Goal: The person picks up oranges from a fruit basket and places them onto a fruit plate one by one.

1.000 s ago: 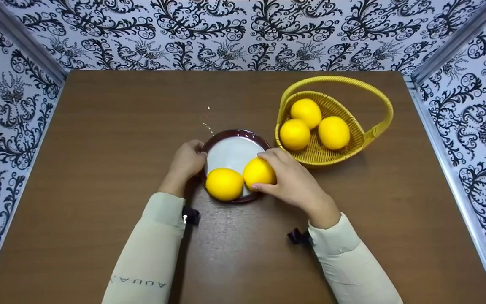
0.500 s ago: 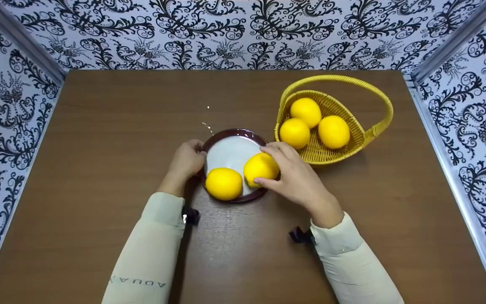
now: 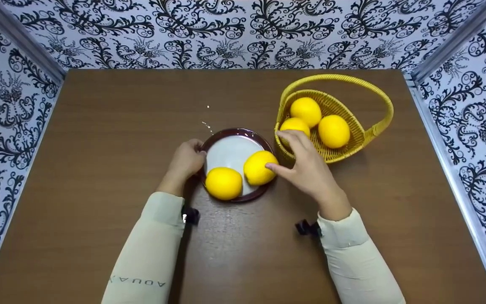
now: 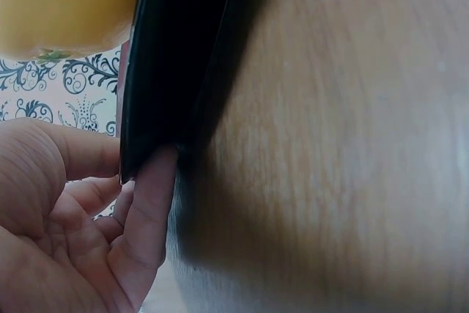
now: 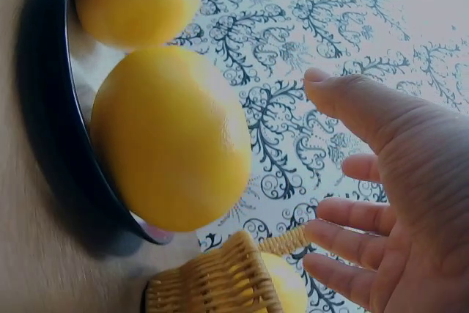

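A white plate (image 3: 230, 147) with a dark brown rim holds two yellow-orange citrus fruits, the left fruit (image 3: 224, 183) and the right fruit (image 3: 260, 168). My left hand (image 3: 187, 159) pinches the plate's left rim; in the left wrist view, fingers of this hand (image 4: 80, 232) lie on both sides of the dark rim. My right hand (image 3: 310, 169) is spread beside the right fruit, between plate and basket, holding nothing. The right wrist view shows a gap between that hand (image 5: 410, 203) and the nearer fruit (image 5: 172, 137). The fingertips overlap the basket's left edge in the head view.
A yellow wicker basket (image 3: 346, 158) with a tall handle stands right of the plate, with three similar fruits (image 3: 334, 131) inside. Small white flecks (image 3: 206, 125) lie on the brown table (image 3: 133, 109) behind the plate. Patterned walls (image 3: 234, 33) enclose the back and sides.
My right hand has let go of the right fruit and moved up and right toward the basket. That fruit has shifted slightly on the plate. The left hand stays at the rim.
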`<state>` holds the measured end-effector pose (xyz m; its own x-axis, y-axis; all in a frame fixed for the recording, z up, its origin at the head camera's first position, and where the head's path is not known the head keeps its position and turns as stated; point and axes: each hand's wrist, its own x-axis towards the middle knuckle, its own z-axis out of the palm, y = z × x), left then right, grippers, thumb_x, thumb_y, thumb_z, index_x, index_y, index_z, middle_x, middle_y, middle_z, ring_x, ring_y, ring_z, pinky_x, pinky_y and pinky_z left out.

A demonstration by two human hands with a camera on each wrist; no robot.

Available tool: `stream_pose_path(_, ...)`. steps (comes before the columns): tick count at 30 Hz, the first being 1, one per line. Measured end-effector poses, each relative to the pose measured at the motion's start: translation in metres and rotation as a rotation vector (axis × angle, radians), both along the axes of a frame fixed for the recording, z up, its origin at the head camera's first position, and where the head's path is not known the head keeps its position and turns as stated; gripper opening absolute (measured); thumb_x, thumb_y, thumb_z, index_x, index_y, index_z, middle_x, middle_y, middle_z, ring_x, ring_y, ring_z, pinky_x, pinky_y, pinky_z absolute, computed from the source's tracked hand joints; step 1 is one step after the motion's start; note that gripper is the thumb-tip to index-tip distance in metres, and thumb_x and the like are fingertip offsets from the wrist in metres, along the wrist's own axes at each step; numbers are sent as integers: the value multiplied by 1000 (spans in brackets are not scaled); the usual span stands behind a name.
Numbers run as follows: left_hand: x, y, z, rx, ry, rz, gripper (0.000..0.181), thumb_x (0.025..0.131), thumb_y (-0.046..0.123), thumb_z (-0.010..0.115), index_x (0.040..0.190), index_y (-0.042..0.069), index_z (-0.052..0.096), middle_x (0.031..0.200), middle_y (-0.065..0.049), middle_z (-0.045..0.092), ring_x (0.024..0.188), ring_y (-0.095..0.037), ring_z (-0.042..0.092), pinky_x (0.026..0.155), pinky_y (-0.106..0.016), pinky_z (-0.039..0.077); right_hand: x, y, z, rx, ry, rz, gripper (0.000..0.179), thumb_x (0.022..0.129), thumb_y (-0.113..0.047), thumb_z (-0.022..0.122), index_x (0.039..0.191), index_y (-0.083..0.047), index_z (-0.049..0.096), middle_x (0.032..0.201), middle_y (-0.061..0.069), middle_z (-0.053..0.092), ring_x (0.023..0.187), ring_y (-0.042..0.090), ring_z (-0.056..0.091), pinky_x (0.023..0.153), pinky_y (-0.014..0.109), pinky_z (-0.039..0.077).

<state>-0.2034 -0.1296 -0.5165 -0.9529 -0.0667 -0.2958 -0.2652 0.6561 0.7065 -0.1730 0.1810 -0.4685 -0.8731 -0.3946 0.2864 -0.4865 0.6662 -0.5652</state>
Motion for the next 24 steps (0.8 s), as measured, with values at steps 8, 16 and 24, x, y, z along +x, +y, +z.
stream_pose_path(8,0,0,0,13,-11,3,27,102,13,54,124,2,65,117,-19,67,104,-33,59,91,-42,50,-13,10,-7,-129,60,-79,76,83,-31,89,144,0,54,146,16,53,137,28,50,121,42,37)
stream_pose_path(16,0,0,-1,3,-16,9,25,102,14,54,122,4,66,114,-18,68,95,-30,60,72,-31,47,-20,13,-13,-223,-17,-223,82,83,-36,88,149,-5,51,149,15,48,138,29,47,121,48,36)
stream_pose_path(24,1,0,0,-4,-2,4,26,101,13,54,121,3,67,114,-19,69,98,-32,61,78,-35,50,-31,19,-28,-252,4,-289,82,84,-32,88,150,-3,49,147,19,49,135,31,48,119,50,37)
